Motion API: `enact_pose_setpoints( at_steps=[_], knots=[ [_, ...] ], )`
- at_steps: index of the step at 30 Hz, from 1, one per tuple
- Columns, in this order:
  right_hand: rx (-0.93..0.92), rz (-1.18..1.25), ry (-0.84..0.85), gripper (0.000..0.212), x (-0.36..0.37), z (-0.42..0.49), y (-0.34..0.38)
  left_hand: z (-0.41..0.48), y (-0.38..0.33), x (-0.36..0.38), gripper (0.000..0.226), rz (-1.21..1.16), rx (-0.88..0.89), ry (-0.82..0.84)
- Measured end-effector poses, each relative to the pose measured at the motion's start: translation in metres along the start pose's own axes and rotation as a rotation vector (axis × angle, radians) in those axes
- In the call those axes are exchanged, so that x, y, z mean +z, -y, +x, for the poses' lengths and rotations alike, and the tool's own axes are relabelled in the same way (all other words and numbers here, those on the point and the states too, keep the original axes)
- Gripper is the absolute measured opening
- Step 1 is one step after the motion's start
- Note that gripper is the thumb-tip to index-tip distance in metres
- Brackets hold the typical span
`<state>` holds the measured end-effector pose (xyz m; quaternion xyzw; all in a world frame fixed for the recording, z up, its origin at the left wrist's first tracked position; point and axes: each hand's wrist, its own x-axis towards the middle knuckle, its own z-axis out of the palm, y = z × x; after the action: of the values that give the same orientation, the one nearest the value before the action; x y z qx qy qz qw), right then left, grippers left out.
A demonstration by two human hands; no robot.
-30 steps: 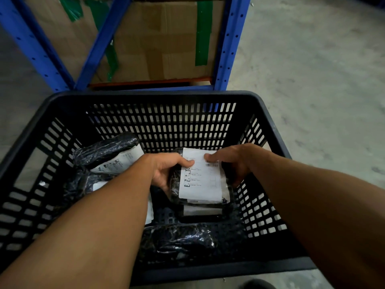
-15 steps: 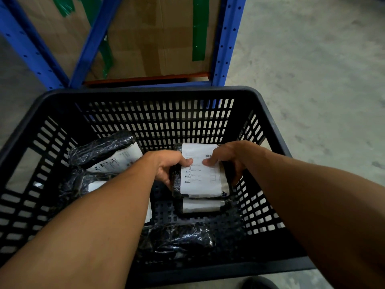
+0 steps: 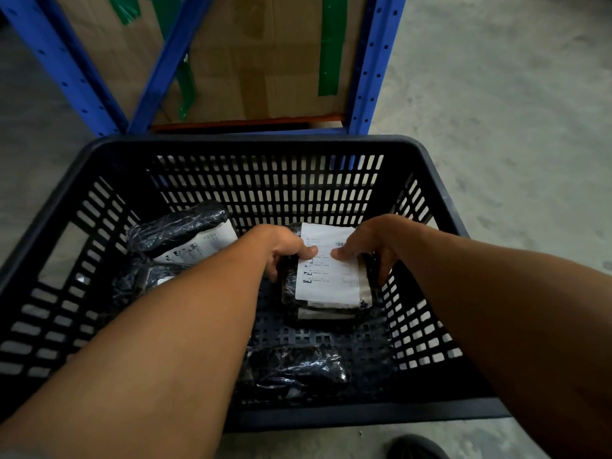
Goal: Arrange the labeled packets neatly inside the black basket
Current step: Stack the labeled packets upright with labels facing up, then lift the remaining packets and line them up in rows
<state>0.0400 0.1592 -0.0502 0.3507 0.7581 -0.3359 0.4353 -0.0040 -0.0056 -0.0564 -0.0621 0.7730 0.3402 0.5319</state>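
A black slotted plastic basket (image 3: 261, 145) stands on the floor in front of me. Against its right wall lies a black packet with a white label (image 3: 326, 276), on top of another labeled packet (image 3: 323, 313). My left hand (image 3: 281, 251) grips the top packet's left edge, thumb on the label. My right hand (image 3: 371, 243) grips its right edge, fingers on the label's upper part. At the back left leans another labeled black packet (image 3: 185, 235), with more dark packets below it, partly hidden by my left forearm. A shiny black packet (image 3: 298, 371) lies near the front wall.
A blue metal rack (image 3: 371, 67) holding a big cardboard box with green tape (image 3: 251, 54) stands just behind the basket. Grey concrete floor (image 3: 503, 111) spreads to the right. A dark shoe tip (image 3: 415, 447) shows below the basket's front rim.
Both hands pressed the top labeled packet slightly lower and further back onto the packet beneath. My head leaned in a little, so the basket fills more of the view.
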Motion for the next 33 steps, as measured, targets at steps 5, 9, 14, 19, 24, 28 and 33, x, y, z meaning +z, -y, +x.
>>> enact_pose_setpoints(
  at_steps=[5, 9, 14, 19, 24, 28, 33],
  knots=[
    [-0.250, -0.599, -0.426, 0.041, 0.009, -0.028, 0.028, -0.024, -0.004, -0.021, 0.057, 0.261, 0.137, -0.302],
    [-0.593, -0.544, -0.712, 0.014, 0.017, -0.043, 0.069, -0.054, 0.006, -0.064, 0.021, 0.363, 0.250, -0.790],
    [-0.625, -0.631, -0.244, 0.020, 0.069, -0.054, 0.122, -0.087, 0.065, -0.120, 0.035, 0.686, 0.012, -0.850],
    [-0.412, -0.784, 0.065, 0.118, 0.129, -0.041, 0.137, -0.099, 0.101, -0.138, 0.079, 0.332, -0.241, -0.418],
    [-0.418, -0.868, 0.013, 0.139, 0.149, -0.022, 0.124, -0.109, 0.085, -0.106, 0.097, 0.707, -0.240, -0.287],
    [-0.418, -0.651, 0.051, 0.136, 0.142, -0.024, 0.117, -0.107, 0.074, -0.097, 0.083, 0.819, -0.160, -0.305],
    [-0.483, -0.231, 0.107, 0.107, 0.112, -0.040, 0.095, -0.115, 0.066, -0.121, 0.064, 0.570, -0.023, -0.108]
  ],
)
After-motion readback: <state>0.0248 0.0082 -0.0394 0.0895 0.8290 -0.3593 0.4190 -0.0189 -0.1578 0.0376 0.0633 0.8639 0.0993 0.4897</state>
